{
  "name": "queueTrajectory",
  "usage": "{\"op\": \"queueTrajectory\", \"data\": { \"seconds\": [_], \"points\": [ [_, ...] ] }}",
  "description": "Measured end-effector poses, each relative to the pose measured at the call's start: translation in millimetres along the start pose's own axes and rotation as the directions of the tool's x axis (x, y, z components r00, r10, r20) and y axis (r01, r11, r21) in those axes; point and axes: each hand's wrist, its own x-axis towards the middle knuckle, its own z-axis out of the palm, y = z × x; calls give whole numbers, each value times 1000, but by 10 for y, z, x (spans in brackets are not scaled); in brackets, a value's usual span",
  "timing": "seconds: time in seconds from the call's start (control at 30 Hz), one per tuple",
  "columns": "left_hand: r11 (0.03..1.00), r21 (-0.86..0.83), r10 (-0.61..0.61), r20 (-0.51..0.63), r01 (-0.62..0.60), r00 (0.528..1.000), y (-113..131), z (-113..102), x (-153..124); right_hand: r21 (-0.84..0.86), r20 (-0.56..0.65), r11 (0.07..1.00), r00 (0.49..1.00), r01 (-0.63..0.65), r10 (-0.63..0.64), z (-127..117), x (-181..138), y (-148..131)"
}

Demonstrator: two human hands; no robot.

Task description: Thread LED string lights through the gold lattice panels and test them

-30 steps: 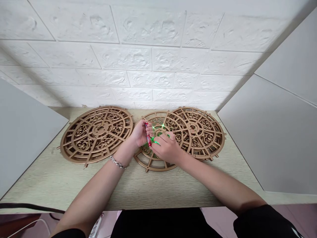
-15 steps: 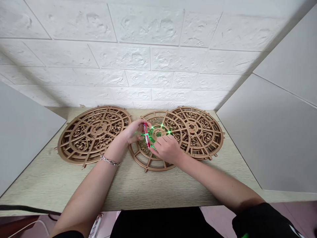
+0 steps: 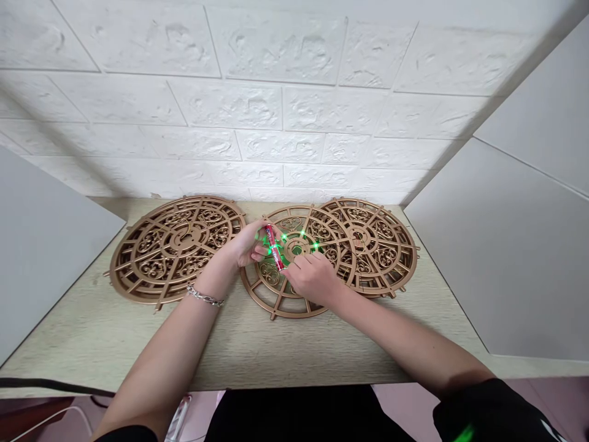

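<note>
Three gold openwork round panels lie on the wooden table. My left hand (image 3: 248, 247) holds the upper end of a small red cylinder (image 3: 274, 256), tilted over the middle gold panel (image 3: 276, 288). My right hand (image 3: 313, 277) pinches its lower end, fingers curled over the panel's hub. Green points of light (image 3: 300, 236) glow around that hub. The right gold panel (image 3: 372, 245) overlaps the middle one's far edge. The left gold panel (image 3: 177, 245) lies apart, beside my left wrist, which wears a silver bracelet (image 3: 204, 298).
The light wooden table (image 3: 257, 350) is boxed in by a white brick wall (image 3: 276, 110) behind and grey side boards at left (image 3: 41, 258) and right (image 3: 515, 245). A dark cable (image 3: 46, 385) runs along the front left edge.
The red cylinder has tilted, its lower end swinging right. My left forearm has shifted slightly left. The panels have not moved.
</note>
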Motion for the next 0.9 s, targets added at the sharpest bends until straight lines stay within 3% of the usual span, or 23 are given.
{"op": "queueTrajectory", "data": {
  "seconds": [0.53, 0.77, 0.9],
  "points": [
    [1000, -29, 13, 94, -11, 995, -10, -11, -7, 4, 41, 1000, 999, 16, -16, -16, 2, 18],
    [1000, -14, 28, 118, -27, 993, -57, -39, 74, 27, -48, 999, 998, 35, -33, -41, 33, 18],
    [998, -55, 37, 194, -27, 980, -28, -77, 64, 27, -8, 1000, 1000, 2, -2, -34, 34, 43]
  ]
}}
